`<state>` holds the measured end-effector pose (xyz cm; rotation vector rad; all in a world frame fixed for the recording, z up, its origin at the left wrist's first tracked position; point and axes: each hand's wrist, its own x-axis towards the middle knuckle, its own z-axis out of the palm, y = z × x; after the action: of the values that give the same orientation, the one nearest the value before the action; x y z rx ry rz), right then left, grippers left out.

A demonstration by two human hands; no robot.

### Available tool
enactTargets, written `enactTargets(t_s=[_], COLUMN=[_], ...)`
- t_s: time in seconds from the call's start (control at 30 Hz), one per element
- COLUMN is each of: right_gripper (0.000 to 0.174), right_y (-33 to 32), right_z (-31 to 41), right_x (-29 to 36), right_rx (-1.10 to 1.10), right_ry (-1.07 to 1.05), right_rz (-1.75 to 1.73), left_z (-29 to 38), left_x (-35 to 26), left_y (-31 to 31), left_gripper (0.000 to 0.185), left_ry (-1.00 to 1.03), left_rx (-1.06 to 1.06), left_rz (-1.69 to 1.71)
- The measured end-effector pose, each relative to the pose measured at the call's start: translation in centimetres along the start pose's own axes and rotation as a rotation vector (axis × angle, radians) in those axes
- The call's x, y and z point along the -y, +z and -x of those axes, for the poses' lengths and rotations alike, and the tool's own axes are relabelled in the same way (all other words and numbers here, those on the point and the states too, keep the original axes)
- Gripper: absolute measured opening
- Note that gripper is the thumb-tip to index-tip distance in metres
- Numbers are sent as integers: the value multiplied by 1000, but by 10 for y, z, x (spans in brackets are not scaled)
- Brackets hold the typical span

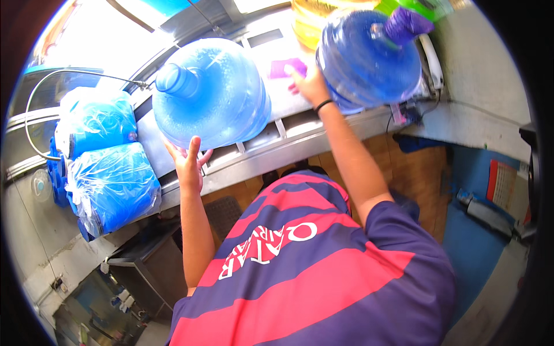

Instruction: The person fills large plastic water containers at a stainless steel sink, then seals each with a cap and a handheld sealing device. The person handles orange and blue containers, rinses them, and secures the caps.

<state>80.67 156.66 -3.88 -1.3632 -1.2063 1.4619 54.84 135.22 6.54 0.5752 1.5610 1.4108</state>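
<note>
A large light-blue plastic water jug (220, 99) with an uncapped neck stands on the metal counter. My left hand (189, 162) touches its lower near side, thumb raised and fingers partly hidden under the jug's edge. To the right, my right hand (309, 82) is beside a darker blue water jug (368, 60), fingers apart; whether it touches that jug is unclear. Beyond the fingers lies a flat purple piece (286, 68), blurred by glare. A crumpled purple wrap (407, 26) covers the mouth of the darker jug.
Blue containers in clear plastic bags (114, 186) stand at the left, near a curved thin hose (28, 110). A yellow jug (305, 26) is behind at the top. The metal counter's front rail (259, 162) runs before me. A white handheld device (431, 62) with a cable is at right.
</note>
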Motion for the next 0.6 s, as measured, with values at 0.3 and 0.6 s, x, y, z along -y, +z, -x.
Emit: enactTargets(t_s=[0.3,0.6], right_gripper=[52,55], right_y=[40,141], right_z=[-141,-295], right_x=[-107,-83], right_rx=[-25,33], right_ry=[460,582], right_rz=[302,-540], left_z=[4,-13], left_x=[-8,-3], left_y=[56,63], left_gripper=[123,134], left_ry=[27,128], left_rx=[-288,-296], left_rz=[-41,-59])
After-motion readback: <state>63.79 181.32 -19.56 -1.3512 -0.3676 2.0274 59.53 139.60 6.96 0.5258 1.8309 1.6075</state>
